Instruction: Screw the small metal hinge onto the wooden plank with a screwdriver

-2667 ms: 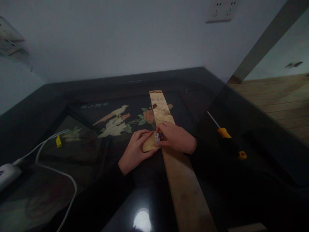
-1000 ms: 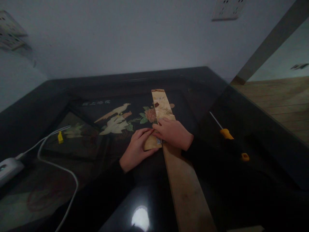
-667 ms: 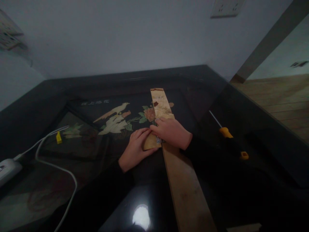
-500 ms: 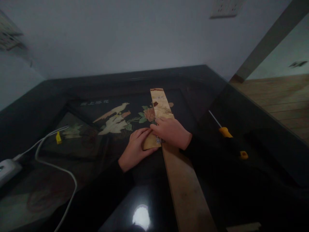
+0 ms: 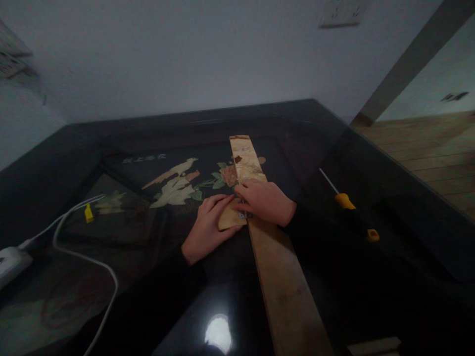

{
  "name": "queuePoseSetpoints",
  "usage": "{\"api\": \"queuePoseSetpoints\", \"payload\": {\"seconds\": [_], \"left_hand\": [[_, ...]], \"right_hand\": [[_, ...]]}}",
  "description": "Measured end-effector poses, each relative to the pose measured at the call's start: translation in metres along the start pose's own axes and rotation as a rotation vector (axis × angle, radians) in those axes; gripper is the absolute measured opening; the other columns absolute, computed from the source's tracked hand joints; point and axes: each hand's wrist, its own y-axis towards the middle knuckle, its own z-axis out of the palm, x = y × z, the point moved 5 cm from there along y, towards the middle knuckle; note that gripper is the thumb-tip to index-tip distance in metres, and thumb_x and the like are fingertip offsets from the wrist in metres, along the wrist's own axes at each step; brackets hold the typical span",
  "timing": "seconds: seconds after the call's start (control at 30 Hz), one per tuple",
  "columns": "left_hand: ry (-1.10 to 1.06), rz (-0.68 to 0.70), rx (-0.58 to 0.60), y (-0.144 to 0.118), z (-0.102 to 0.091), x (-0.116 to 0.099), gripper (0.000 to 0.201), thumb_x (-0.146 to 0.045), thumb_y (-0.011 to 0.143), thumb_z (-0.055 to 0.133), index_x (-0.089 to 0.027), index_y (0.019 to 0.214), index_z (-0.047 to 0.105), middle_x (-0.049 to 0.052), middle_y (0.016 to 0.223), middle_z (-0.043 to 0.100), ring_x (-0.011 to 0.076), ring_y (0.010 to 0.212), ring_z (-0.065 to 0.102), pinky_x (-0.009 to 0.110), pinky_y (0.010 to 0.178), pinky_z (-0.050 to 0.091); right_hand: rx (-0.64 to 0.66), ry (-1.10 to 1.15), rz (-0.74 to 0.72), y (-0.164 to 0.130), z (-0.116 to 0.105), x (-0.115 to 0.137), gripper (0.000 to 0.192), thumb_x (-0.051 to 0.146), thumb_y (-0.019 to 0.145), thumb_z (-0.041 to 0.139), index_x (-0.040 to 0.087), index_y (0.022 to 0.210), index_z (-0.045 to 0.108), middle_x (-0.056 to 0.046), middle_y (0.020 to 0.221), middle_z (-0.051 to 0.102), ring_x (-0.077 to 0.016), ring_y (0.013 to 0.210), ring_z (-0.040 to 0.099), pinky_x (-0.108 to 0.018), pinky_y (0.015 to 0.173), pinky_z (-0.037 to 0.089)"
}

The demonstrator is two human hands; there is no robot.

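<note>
Two hands at work: left hand point(image 5: 205, 227) flat on one small wood block point(image 5: 229, 219), fingers spread, pinning it against one long plank point(image 5: 274, 257); right hand point(image 5: 265, 201) curled over the plank and one small metal hinge point(image 5: 243, 215) at the joint (grip on the hinge itself not discernible). One yellow-handled screwdriver point(image 5: 347, 207) well apart on the black table point(image 5: 352, 163). One white cable point(image 5: 74, 247), one wall socket point(image 5: 341, 12). Pale characters point(image 5: 144, 158) under the glass, too blurred to read.

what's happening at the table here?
A person has both hands on woodwork on a glossy black table. The left hand presses a small wood block against a long plank's edge. The right hand rests on the plank over a small metal hinge at the joint. A yellow-handled screwdriver lies untouched to the right.
</note>
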Motion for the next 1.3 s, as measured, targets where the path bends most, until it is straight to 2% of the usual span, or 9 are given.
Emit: {"api": "queuePoseSetpoints", "payload": {"seconds": [0.27, 0.53, 0.7, 1.13, 1.3], "left_hand": [[0.110, 0.087, -0.064, -0.002, -0.004, -0.010, 0.058, -0.036, 0.081, 0.068, -0.022, 0.133, 0.049, 0.011, 0.128, 0.054, 0.0284, 0.121, 0.048, 0.048, 0.104, 0.038], [0.115, 0.113, -0.077, -0.003, -0.004, -0.012, 0.050, -0.034, 0.083, 0.066, -0.023, 0.130, 0.053, 0.010, 0.131, 0.055, 0.0275, 0.123, 0.047, 0.046, 0.105, 0.040], [0.104, 0.111, -0.058, -0.002, -0.004, -0.011, 0.051, -0.033, 0.083, 0.067, -0.024, 0.131, 0.053, 0.009, 0.133, 0.055, 0.0278, 0.123, 0.047, 0.048, 0.105, 0.040], [0.040, 0.069, 0.067, -0.001, 0.002, -0.005, 0.055, -0.037, 0.085, 0.066, -0.025, 0.137, 0.051, 0.010, 0.135, 0.053, 0.0280, 0.124, 0.047, 0.048, 0.106, 0.039], [0.068, 0.049, 0.076, -0.001, 0.004, -0.003, 0.055, -0.037, 0.083, 0.068, -0.028, 0.135, 0.052, 0.009, 0.135, 0.054, 0.0289, 0.124, 0.047, 0.051, 0.106, 0.035]], "right_hand": [[0.095, 0.172, 0.035, 0.001, -0.001, -0.005, 0.028, 0.044, 0.091, 0.056, 0.016, 0.096, 0.059, -0.008, 0.104, 0.063, -0.0182, 0.093, 0.057, -0.025, 0.063, 0.030], [0.088, 0.339, 0.024, 0.004, 0.008, -0.014, 0.028, 0.043, 0.089, 0.058, 0.016, 0.093, 0.061, -0.007, 0.098, 0.059, -0.0179, 0.091, 0.054, -0.025, 0.070, 0.032], [0.076, 0.439, 0.017, 0.008, 0.011, -0.016, 0.020, 0.033, 0.088, 0.062, 0.013, 0.087, 0.064, -0.008, 0.094, 0.059, -0.0185, 0.094, 0.052, -0.027, 0.079, 0.034], [0.072, 0.439, 0.049, 0.007, 0.011, -0.015, 0.017, 0.027, 0.089, 0.061, 0.011, 0.088, 0.066, -0.010, 0.095, 0.063, -0.0200, 0.098, 0.053, -0.030, 0.084, 0.036], [0.083, 0.416, 0.048, 0.008, 0.010, -0.013, 0.019, 0.027, 0.090, 0.059, 0.010, 0.089, 0.066, -0.011, 0.095, 0.063, -0.0207, 0.099, 0.053, -0.031, 0.086, 0.037]]}}
